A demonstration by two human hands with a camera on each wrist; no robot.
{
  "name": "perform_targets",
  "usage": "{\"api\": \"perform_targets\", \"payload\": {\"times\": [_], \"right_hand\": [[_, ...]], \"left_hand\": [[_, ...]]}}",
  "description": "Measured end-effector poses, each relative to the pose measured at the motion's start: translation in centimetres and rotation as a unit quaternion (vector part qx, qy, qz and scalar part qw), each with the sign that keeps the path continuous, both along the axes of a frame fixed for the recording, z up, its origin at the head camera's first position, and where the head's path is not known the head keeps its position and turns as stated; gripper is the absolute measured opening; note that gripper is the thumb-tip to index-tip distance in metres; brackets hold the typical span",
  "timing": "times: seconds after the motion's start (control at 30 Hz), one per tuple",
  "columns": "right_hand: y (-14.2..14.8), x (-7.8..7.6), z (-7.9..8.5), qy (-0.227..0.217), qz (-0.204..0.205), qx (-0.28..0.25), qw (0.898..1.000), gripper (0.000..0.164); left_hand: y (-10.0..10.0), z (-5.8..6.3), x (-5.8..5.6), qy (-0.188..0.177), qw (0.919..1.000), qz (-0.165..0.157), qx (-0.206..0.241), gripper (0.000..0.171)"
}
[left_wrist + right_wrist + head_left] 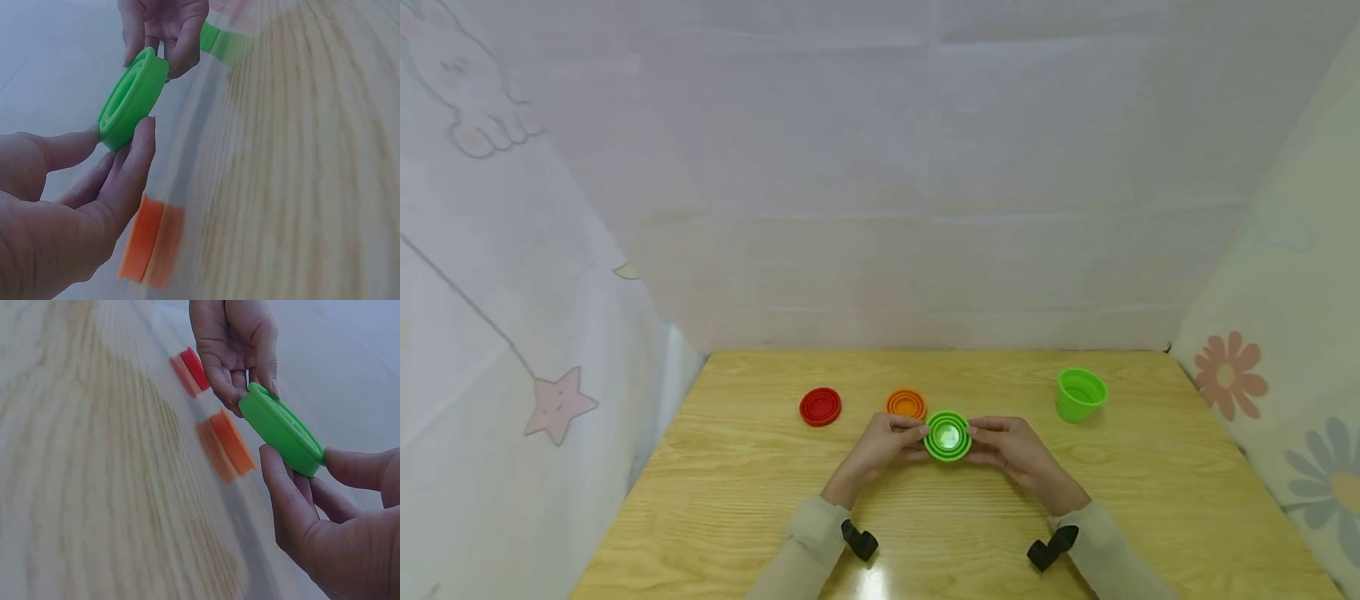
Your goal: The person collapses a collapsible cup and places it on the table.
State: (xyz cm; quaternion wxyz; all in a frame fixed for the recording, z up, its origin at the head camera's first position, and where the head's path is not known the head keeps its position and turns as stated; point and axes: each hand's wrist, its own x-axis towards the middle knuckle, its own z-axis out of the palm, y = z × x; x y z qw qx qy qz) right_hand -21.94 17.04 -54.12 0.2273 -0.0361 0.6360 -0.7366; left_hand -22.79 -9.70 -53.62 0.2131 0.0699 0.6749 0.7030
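Note:
A green collapsible cup (947, 436), folded flat into rings, is held above the table between both hands. My left hand (883, 450) pinches its left edge, thumb on the rim and fingers beneath. On the opposite edge my right hand (1015, 454) pinches it the same way. The right wrist view shows the folded green cup (281, 431) tilted, with thumbs at its rim. Just behind the left hand lies a flattened orange collapsible cup (906, 404), partly covered in the head view. A flattened red collapsible cup (820, 407) lies farther left.
Another green collapsible cup (1080, 396) stands expanded at the back right of the wooden table (760, 517). Patterned cloth hangs behind the table (925, 250) and along both sides. Each wrist carries a black camera on a strap.

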Motion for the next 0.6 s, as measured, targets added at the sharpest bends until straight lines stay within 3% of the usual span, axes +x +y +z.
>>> {"api": "perform_targets", "payload": {"times": [0.33,0.6], "right_hand": [[2.7,-1.7,-0.1,-0.013,-0.082,0.014,0.996,0.045],[4.3,-3.3,-0.2,-0.022,-0.101,0.03,0.994,0.047]], "left_hand": [[4.3,0.7,-1.6,-0.008,0.9998,0.018,-0.002,0.029],[7.2,0.8,-3.8,0.005,0.9979,0.032,-0.057,0.024]]}}
